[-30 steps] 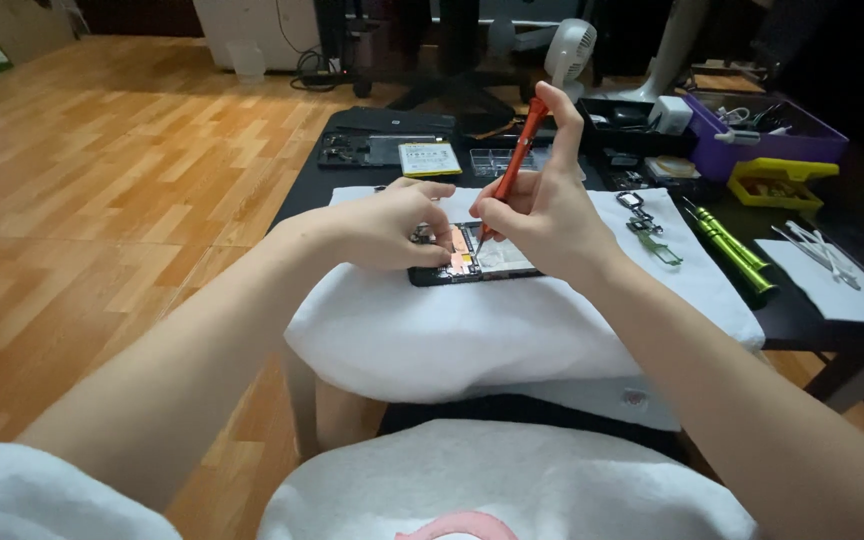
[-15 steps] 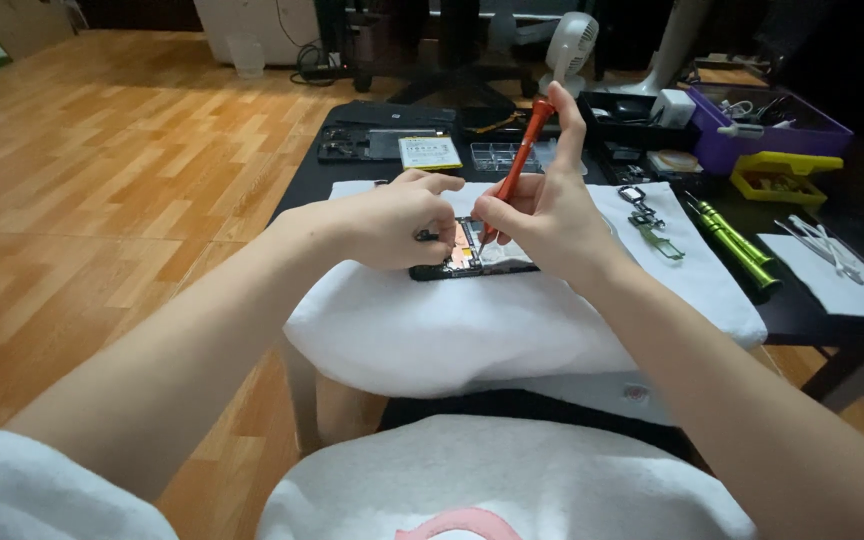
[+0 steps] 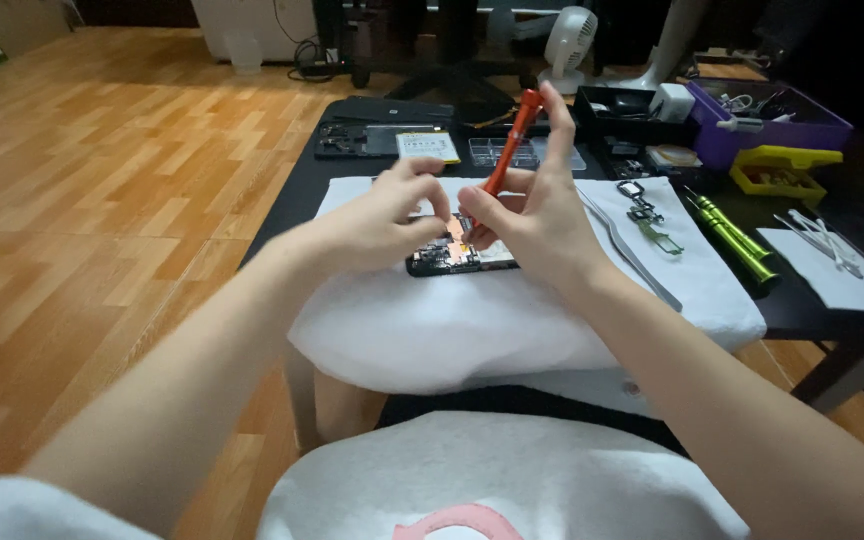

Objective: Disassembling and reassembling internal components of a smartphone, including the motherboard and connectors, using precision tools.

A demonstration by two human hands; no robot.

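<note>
Already opened, the phone (image 3: 457, 257) is steadied by the left hand (image 3: 382, 225) at frame centre while the right hand (image 3: 537, 215) grips a red screwdriver (image 3: 508, 150) on its insides.

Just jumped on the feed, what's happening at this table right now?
A person is working on an opened phone that lies on a white cloth over a low black table. The right hand holds an orange screwdriver tilted, tip down at the phone's exposed insides. The left hand pinches at the phone beside the tip. Two green screwdrivers lie on the cloth to the right, untouched, and a purple box sits further back.
</note>
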